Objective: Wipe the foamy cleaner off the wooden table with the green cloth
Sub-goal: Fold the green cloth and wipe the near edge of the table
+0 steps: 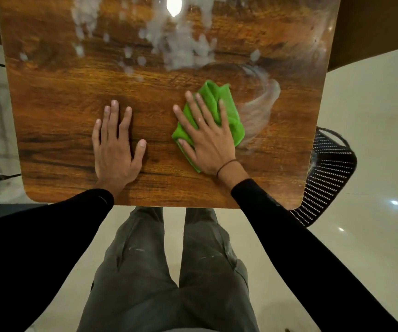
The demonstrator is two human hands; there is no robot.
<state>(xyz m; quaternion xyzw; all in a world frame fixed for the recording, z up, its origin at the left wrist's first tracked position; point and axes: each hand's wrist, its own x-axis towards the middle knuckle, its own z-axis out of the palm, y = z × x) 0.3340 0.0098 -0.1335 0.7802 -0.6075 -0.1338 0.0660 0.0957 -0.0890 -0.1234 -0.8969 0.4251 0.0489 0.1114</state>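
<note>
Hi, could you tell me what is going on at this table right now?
A person is wiping a wooden table. The right hand presses a crumpled green cloth flat on the top with straight fingers, and the left hand rests flat on bare wood beside it. Thin smears curve to the right of the cloth, while white foam covers much of the far half.

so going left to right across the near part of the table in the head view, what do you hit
left hand flat on the bare wood of the wooden table → right hand pressing on the green cloth → wet smeared streak → black perforated chair past the table's right edge
</note>
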